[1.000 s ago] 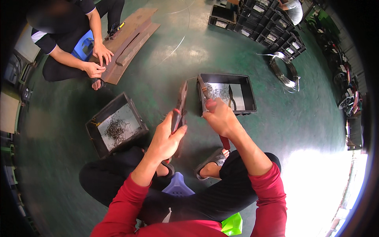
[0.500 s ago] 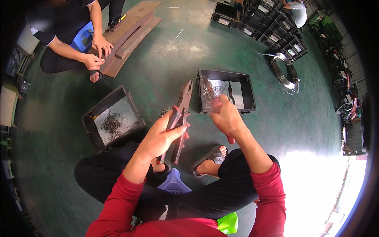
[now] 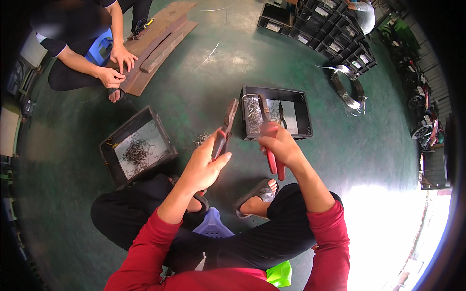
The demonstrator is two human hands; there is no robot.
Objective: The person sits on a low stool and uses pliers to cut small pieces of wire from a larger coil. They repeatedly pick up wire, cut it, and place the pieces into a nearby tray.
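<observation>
My left hand (image 3: 201, 167) is closed round pliers (image 3: 231, 115) with red and black handles, their jaws pointing up and away from me. My right hand (image 3: 284, 145) grips a second pair of red-handled pliers (image 3: 265, 110), whose handles stick out below the fist. Those jaws reach over the near left part of a black crate (image 3: 305, 114) holding short bent wire pieces (image 3: 253, 115). No wire can be made out between the two tools. Beside my left hand, a small heap of wire pieces (image 3: 200, 139) lies on the floor.
Left of me stands another black crate (image 3: 166, 133) with a tangle of wire pieces (image 3: 137, 152). Across from me, a person (image 3: 80, 60) sits by a rusty metal beam (image 3: 158, 41). A wire coil (image 3: 357, 92) lies right, near stacked black crates (image 3: 320, 26). A purple stool (image 3: 212, 224) is beneath me.
The left pliers have turned edge-on, and the right pliers have swung more upright with both handles now showing. The thin wire that spanned the two jaws no longer shows.
</observation>
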